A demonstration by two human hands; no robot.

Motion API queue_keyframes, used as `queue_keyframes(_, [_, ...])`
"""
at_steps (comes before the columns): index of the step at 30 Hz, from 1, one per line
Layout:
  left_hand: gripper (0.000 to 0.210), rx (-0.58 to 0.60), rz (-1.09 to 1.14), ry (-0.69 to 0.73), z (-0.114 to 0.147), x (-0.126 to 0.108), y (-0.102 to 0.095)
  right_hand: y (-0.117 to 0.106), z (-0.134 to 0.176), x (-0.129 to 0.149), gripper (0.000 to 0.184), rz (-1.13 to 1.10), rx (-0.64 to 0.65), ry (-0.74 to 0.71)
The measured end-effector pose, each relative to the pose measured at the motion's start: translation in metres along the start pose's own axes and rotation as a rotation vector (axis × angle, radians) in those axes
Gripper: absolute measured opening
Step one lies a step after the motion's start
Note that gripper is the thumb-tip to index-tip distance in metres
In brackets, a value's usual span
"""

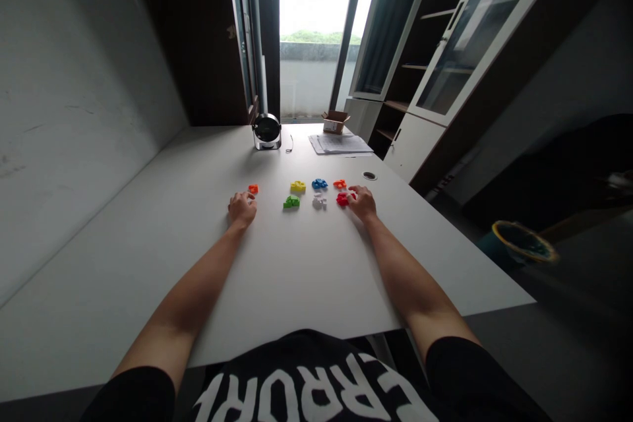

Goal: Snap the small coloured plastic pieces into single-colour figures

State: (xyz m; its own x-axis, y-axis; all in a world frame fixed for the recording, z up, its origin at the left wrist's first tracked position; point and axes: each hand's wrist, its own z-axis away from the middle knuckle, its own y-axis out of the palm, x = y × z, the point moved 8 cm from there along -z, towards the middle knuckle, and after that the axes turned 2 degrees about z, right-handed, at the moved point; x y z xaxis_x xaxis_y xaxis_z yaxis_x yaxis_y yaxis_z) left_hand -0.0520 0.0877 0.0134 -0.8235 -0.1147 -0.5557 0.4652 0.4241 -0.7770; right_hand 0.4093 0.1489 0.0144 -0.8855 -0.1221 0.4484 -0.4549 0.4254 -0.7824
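Fingers of the right hand [363, 203] rest on the red piece [342, 198], touching it at the fingertips; whether they pinch it or only press on it cannot be told. Just beyond that hand lies an orange piece [339, 183]. To its left sit the white piece [319, 201] and blue piece [319, 183], then the green piece [291, 202] and yellow piece [297, 186]. The left hand [242, 208] lies loosely curled on the white table [148, 244], holding nothing that shows, with a second orange piece [253, 188] just past its knuckles. Well beyond both hands stand a small round fan [266, 131], a stack of papers [339, 143] and a small cardboard box [335, 122].
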Motion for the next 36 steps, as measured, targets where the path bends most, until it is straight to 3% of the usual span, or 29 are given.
queue_keyframes(7, [0.020,0.008,0.013,-0.012,0.001,-0.001,-0.001,0.014,0.010,0.029,0.047,0.098,0.132,-0.171])
queue_keyframes(19, [0.024,-0.010,-0.013,0.031,0.002,-0.003,-0.001,0.016,0.012,0.032,0.044,0.150,0.187,-0.163])
queue_keyframes(29, [0.044,-0.047,-0.080,0.003,0.001,0.004,-0.002,0.010,0.014,0.038,0.041,0.149,0.137,-0.176])
queue_keyframes(36, [0.038,-0.028,-0.123,-0.022,0.001,0.006,0.000,-0.008,0.019,0.074,0.028,0.084,0.016,-0.297])
